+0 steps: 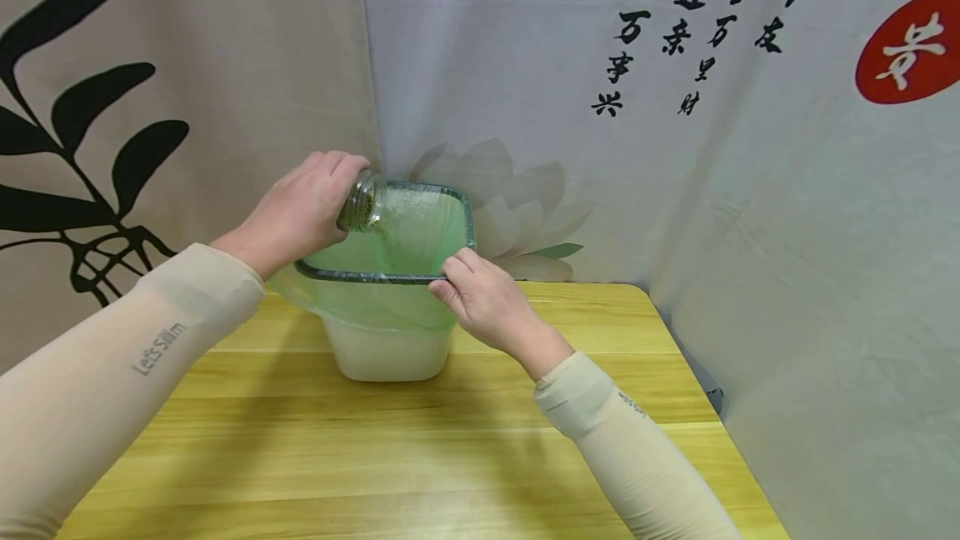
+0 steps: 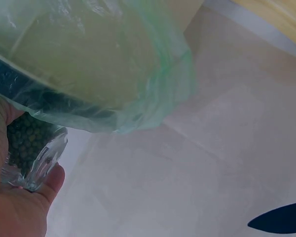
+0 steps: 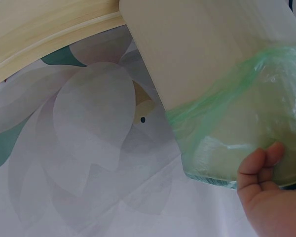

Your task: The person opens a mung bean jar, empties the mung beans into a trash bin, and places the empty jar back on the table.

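My left hand (image 1: 303,198) grips a glass jar (image 1: 366,205), tilted with its mouth over a bin (image 1: 390,352). Small green beans (image 2: 27,138) show through the jar's glass in the left wrist view, and in the head view some lie near its mouth. A translucent green plastic bag (image 1: 423,227) lines the pale bin and folds down over its outside. Around the opening runs a dark rim (image 1: 360,277). At the near right corner, my right hand (image 1: 491,302) holds the rim and bag, thumb and fingers on either side.
The bin stands on a yellow wood-grain table (image 1: 360,457), close to its back edge. Behind and to the right hangs a pale cloth (image 1: 750,257) with dark writing and a flower print. Another cloth with black leaves (image 1: 97,102) hangs at left.
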